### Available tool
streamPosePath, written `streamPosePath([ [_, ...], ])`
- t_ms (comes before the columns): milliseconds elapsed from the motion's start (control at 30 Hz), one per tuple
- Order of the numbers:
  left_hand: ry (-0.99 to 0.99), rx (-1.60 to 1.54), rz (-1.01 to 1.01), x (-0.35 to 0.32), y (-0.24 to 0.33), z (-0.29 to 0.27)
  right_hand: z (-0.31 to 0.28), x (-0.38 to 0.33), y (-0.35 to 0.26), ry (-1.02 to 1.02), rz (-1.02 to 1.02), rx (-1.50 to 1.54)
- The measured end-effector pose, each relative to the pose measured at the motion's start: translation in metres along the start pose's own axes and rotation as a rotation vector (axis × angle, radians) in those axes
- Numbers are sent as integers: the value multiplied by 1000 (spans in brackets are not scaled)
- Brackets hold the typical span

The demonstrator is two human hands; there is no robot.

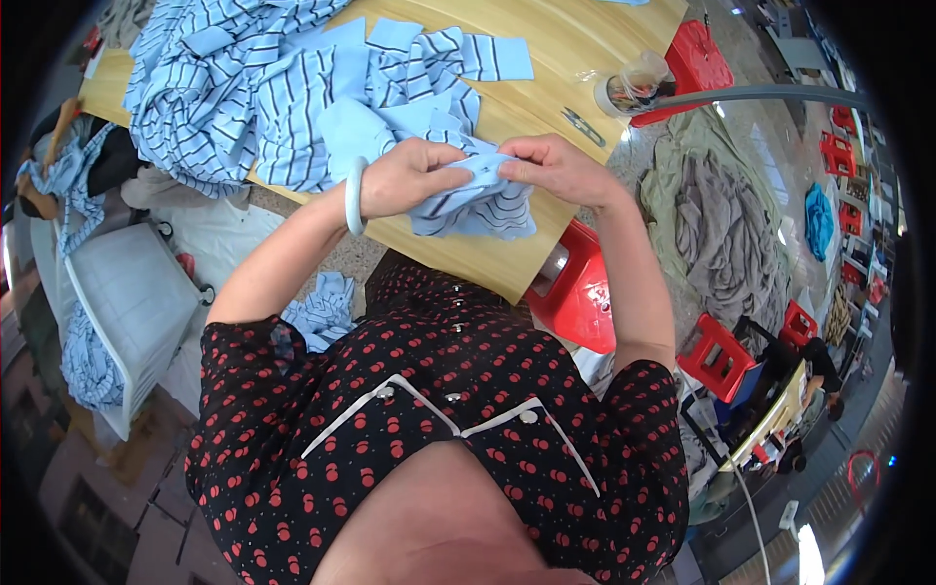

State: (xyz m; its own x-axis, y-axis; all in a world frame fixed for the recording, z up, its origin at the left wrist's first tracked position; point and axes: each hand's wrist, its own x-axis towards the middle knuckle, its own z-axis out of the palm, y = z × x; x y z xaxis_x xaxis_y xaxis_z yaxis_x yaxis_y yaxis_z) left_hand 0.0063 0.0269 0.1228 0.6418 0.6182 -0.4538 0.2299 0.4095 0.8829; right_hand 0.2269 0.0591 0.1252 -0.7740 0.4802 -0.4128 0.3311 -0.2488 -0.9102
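Observation:
Both hands meet over the near part of the table, working on a light-blue garment (478, 210) with dark stripes. My left hand (405, 175), with a pale bangle (355, 195) at the wrist, pinches a plain blue part of it between thumb and fingers. Close beside it, my right hand (556, 170) grips the same plain part with thumb and forefinger. The striped part hangs in folds below the fingers. Just beyond lies a large heap of blue striped fabric (302, 117), spread across the left and middle of the table.
A wooden-topped table (556, 39) bears small thread snippers (583, 127) and a tub of odds and ends (632, 90) at its right edge. Red stools (585, 292) stand close by. Grey cloth (726, 224) lies right; a white bin (136, 302) with striped fabric stands left.

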Motion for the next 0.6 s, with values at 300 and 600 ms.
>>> streamPosePath([
  [300, 376, -760, 30, 41, -7, 90, -95, 1, 192, 992, -1, -1071],
  [600, 651, -881, 179, 27, -4, 147, -120, 2, 238, 845, 94, -926],
])
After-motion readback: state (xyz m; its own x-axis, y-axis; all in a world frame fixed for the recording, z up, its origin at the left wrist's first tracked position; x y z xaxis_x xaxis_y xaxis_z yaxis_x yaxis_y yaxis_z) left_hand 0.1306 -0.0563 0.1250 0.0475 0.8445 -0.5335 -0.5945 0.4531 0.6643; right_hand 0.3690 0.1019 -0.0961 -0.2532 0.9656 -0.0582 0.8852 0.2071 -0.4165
